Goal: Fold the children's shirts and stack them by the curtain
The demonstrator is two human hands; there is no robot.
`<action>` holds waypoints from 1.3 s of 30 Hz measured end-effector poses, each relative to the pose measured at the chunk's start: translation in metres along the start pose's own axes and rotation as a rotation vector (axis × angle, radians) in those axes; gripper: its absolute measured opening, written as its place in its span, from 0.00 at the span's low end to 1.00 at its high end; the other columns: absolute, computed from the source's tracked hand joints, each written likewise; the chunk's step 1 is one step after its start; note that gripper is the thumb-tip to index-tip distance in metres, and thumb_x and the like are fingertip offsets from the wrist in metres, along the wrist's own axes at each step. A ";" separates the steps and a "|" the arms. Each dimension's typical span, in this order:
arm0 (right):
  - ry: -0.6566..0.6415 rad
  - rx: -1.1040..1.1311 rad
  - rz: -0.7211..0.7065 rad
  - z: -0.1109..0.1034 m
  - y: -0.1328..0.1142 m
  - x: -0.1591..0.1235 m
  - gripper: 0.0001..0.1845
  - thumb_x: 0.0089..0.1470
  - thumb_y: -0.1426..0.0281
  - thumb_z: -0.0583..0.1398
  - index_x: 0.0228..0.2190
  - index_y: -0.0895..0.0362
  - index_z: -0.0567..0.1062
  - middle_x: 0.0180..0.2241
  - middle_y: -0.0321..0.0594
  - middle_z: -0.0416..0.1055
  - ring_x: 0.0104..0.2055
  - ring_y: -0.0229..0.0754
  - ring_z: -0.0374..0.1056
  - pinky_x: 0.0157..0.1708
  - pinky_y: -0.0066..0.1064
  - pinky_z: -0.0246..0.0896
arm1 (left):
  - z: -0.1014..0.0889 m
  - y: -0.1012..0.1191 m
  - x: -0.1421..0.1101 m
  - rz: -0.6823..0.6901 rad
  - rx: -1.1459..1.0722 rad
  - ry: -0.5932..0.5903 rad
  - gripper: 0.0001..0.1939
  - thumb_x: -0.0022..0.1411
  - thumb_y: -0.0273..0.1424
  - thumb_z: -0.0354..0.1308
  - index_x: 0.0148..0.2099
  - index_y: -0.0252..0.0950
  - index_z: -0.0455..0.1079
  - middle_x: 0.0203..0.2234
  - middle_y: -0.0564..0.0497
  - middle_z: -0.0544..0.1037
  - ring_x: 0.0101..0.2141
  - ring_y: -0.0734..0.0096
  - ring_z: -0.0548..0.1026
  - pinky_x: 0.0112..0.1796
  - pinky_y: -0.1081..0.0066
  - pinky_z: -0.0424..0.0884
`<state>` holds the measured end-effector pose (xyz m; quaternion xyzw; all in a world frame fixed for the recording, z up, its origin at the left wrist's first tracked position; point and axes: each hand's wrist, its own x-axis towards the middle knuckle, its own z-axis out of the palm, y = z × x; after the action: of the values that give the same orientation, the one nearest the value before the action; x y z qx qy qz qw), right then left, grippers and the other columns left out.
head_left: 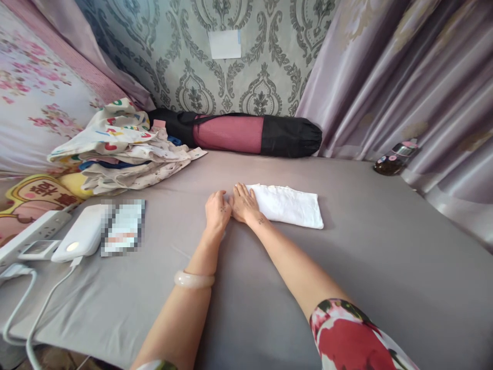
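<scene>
A white folded cloth (287, 205) lies flat on the grey sheet (246, 288), long side running left to right. My right hand (244, 203) rests palm down at the cloth's left end, fingers stretched out and covering that end. Right beside it, my left hand (218, 210) is closed with the fingers curled in. Whatever the left fingers may grip is hidden behind the hand. A pale bangle (194, 279) circles my left forearm.
Folded clothes (127, 149) are piled at the back left, beside a black and pink rolled bag (234, 133). A white power bank (82, 231), a power strip (42, 228) and cables lie at the left. A dark bottle (395, 158) leans near the curtain (385, 77) at right.
</scene>
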<state>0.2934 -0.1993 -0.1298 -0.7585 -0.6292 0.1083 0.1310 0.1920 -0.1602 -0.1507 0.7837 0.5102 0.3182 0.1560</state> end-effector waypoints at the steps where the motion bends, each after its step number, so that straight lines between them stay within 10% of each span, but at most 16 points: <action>1: -0.002 0.002 0.001 0.000 0.000 0.000 0.32 0.66 0.65 0.42 0.66 0.67 0.54 0.70 0.51 0.44 0.72 0.48 0.36 0.68 0.46 0.30 | 0.000 0.000 0.000 0.005 -0.007 0.002 0.18 0.62 0.24 0.47 0.50 0.30 0.72 0.45 0.38 0.79 0.49 0.58 0.75 0.53 0.61 0.68; 13: 0.113 -0.054 -0.012 -0.022 0.019 -0.020 0.29 0.67 0.65 0.43 0.65 0.62 0.58 0.68 0.50 0.50 0.71 0.50 0.41 0.67 0.51 0.29 | 0.001 0.007 -0.001 0.222 -0.068 -0.041 0.22 0.62 0.21 0.43 0.54 0.36 0.69 0.48 0.42 0.78 0.53 0.62 0.72 0.57 0.57 0.65; 23: 0.092 -0.134 0.008 -0.018 0.046 -0.036 0.28 0.66 0.65 0.43 0.64 0.59 0.60 0.68 0.46 0.52 0.70 0.51 0.43 0.67 0.51 0.31 | 0.006 0.024 -0.017 0.271 0.158 -0.388 0.21 0.71 0.30 0.41 0.61 0.41 0.65 0.64 0.42 0.65 0.65 0.55 0.59 0.61 0.44 0.53; 39: 0.108 -0.087 0.123 -0.040 0.060 -0.055 0.28 0.67 0.65 0.42 0.65 0.59 0.58 0.68 0.48 0.50 0.70 0.52 0.42 0.67 0.53 0.30 | -0.002 0.035 -0.021 0.374 0.183 -0.349 0.19 0.71 0.32 0.43 0.59 0.40 0.67 0.63 0.42 0.66 0.66 0.54 0.55 0.63 0.43 0.48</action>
<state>0.3523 -0.2663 -0.1120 -0.8055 -0.5774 0.0477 0.1248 0.2091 -0.1943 -0.1363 0.9182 0.3485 0.1540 0.1087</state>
